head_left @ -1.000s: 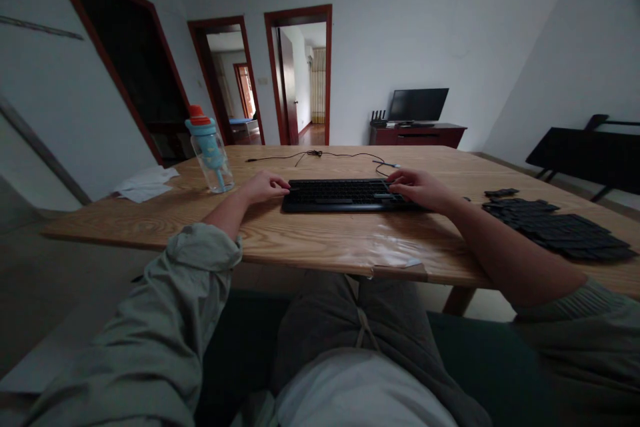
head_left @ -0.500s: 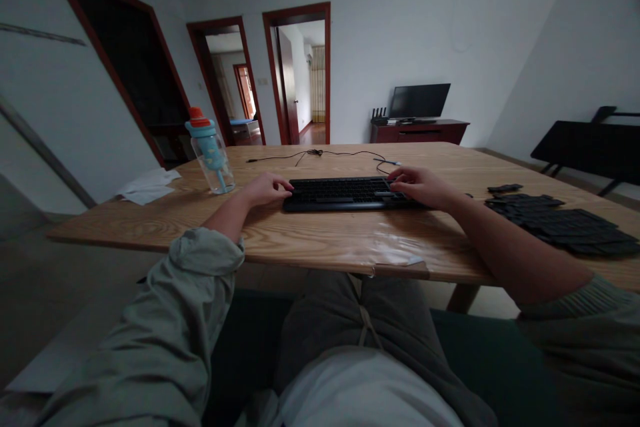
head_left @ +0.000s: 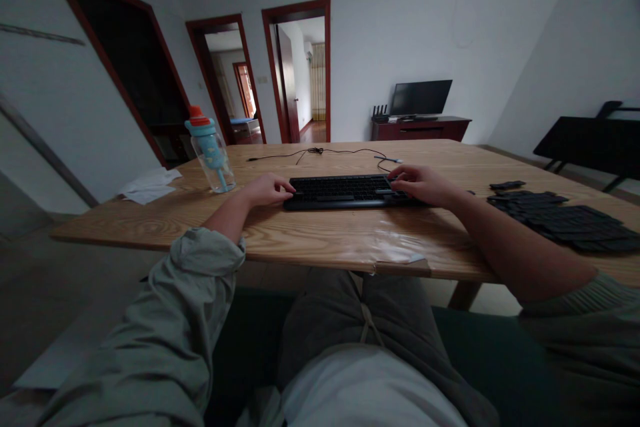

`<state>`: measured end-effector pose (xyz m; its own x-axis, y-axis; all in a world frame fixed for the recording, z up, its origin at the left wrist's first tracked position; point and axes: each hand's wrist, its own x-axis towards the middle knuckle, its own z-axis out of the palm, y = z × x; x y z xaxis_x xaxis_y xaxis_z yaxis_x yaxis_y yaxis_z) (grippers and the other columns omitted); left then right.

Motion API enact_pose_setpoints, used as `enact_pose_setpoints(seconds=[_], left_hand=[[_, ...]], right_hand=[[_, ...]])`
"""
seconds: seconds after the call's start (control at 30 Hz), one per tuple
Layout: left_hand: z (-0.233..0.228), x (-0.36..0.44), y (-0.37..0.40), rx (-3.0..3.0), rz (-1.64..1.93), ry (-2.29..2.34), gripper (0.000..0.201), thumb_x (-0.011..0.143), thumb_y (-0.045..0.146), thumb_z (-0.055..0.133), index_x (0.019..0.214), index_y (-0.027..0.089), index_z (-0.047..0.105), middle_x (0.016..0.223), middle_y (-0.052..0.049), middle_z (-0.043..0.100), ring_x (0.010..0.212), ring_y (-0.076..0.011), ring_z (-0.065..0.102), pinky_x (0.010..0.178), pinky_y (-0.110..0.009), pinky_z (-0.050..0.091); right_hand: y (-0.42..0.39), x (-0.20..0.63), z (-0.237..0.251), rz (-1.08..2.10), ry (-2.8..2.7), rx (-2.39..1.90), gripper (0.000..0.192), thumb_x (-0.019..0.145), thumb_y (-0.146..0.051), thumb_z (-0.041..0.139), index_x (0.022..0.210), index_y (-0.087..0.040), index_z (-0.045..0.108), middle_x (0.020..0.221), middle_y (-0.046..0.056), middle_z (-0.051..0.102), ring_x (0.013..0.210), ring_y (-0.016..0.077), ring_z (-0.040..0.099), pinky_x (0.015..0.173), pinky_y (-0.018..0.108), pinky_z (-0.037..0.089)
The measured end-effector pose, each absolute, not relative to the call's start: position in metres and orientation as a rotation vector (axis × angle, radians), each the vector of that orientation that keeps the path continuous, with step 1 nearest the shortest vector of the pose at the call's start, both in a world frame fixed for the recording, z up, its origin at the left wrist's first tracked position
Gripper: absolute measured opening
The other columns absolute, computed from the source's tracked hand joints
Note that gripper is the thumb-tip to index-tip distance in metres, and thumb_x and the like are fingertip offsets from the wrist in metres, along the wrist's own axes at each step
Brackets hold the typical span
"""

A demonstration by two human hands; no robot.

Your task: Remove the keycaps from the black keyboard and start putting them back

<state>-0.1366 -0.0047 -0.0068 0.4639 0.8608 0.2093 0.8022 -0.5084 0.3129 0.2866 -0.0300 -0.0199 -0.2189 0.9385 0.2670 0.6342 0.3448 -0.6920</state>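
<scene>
Keyboard (head_left: 345,191), black and flat, lies across the middle of the wooden counter (head_left: 325,237), its long side facing the person. The left hand (head_left: 267,188) rests at the keyboard's left end, fingers curled loosely, with the fingertips touching the edge of the frame; it grips nothing. The right hand (head_left: 420,185) sits on the keyboard's right end, fingers bent down onto the keys and the palm low over them; it too holds nothing. Both forearms stretch out from rolled-up pale green sleeves (head_left: 200,267).

A thin black cable (head_left: 320,152) runs in loops on the counter behind the keyboard. To the left, near the left hand but apart from it, stands a clear water bottle (head_left: 210,150) with a blue inner part and an orange cap. Farther left lies a crumpled white paper (head_left: 147,185). On the right side of the counter, well apart from the keyboard, dark flat pieces (head_left: 565,220) are spread in a broad heap. A patch of clear tape (head_left: 395,255) shines on the near edge of the counter. Against the far wall, 1 dark screen (head_left: 420,97) stands on a low red-brown cabinet (head_left: 420,128).
</scene>
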Motion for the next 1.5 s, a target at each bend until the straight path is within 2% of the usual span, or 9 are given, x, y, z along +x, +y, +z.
enact_pose_setpoints(seconds=[0.33, 0.6, 0.77, 1.0, 1.23, 1.5], left_hand=[[-0.01, -0.139, -0.001, 2.657, 0.5, 1.427, 0.027, 0.082, 0.033, 0.068, 0.102, 0.021, 0.081, 0.078, -0.003, 0.073, 0.067, -0.0139, 0.059, 0.064, -0.025, 0.044], [-0.008, -0.134, -0.007, 2.724, 0.514, 1.366, 0.025, 0.082, 0.029, 0.064, 0.098, 0.02, 0.081, 0.101, -0.007, 0.078, 0.089, -0.0189, 0.069, 0.082, -0.029, 0.051], [-0.007, -0.129, -0.01, 2.674, 0.465, 1.436, 0.029, 0.085, 0.033, 0.061, 0.101, 0.018, 0.08, 0.095, -0.009, 0.079, 0.081, -0.0194, 0.069, 0.075, -0.03, 0.051], [-0.007, -0.126, -0.012, 2.641, 0.528, 1.443, 0.031, 0.082, 0.032, 0.063, 0.105, 0.018, 0.078, 0.091, -0.006, 0.076, 0.079, -0.0181, 0.065, 0.072, -0.028, 0.049], [-0.009, -0.125, -0.011, 2.648, 0.538, 1.452, 0.034, 0.081, 0.032, 0.063, 0.108, 0.017, 0.078, 0.093, -0.007, 0.076, 0.082, -0.0183, 0.065, 0.074, -0.029, 0.048], [-0.005, -0.126, -0.01, 2.711, 0.457, 1.367, 0.028, 0.086, 0.028, 0.061, 0.105, 0.02, 0.079, 0.097, -0.007, 0.078, 0.086, -0.0179, 0.067, 0.08, -0.029, 0.05]], right_hand=[[-0.031, 0.285, -0.02, 0.617, -1.951, -1.381, 0.034, 0.077, -0.043, 0.065, 0.102, -0.019, 0.066, 0.074, 0.002, 0.063, 0.063, 0.0149, 0.053, 0.061, 0.03, 0.042], [-0.03, 0.286, -0.02, 0.605, -1.974, -1.413, 0.033, 0.078, -0.044, 0.066, 0.101, -0.021, 0.067, 0.075, 0.003, 0.063, 0.064, 0.0156, 0.055, 0.062, 0.031, 0.044], [-0.03, 0.286, -0.022, 0.601, -1.972, -1.409, 0.033, 0.08, -0.045, 0.065, 0.102, -0.021, 0.067, 0.075, 0.002, 0.063, 0.064, 0.0153, 0.054, 0.062, 0.03, 0.043], [-0.031, 0.287, -0.02, 0.601, -1.997, -1.417, 0.031, 0.081, -0.042, 0.064, 0.103, -0.02, 0.066, 0.078, 0.003, 0.065, 0.064, 0.0152, 0.055, 0.061, 0.03, 0.043], [-0.031, 0.286, -0.02, 0.599, -2.002, -1.423, 0.033, 0.08, -0.044, 0.065, 0.103, -0.02, 0.066, 0.079, 0.004, 0.065, 0.065, 0.0161, 0.056, 0.062, 0.031, 0.044], [-0.028, 0.288, -0.023, 0.607, -1.996, -1.393, 0.029, 0.08, -0.042, 0.066, 0.1, -0.021, 0.068, 0.076, 0.003, 0.065, 0.063, 0.0155, 0.056, 0.059, 0.03, 0.044]])
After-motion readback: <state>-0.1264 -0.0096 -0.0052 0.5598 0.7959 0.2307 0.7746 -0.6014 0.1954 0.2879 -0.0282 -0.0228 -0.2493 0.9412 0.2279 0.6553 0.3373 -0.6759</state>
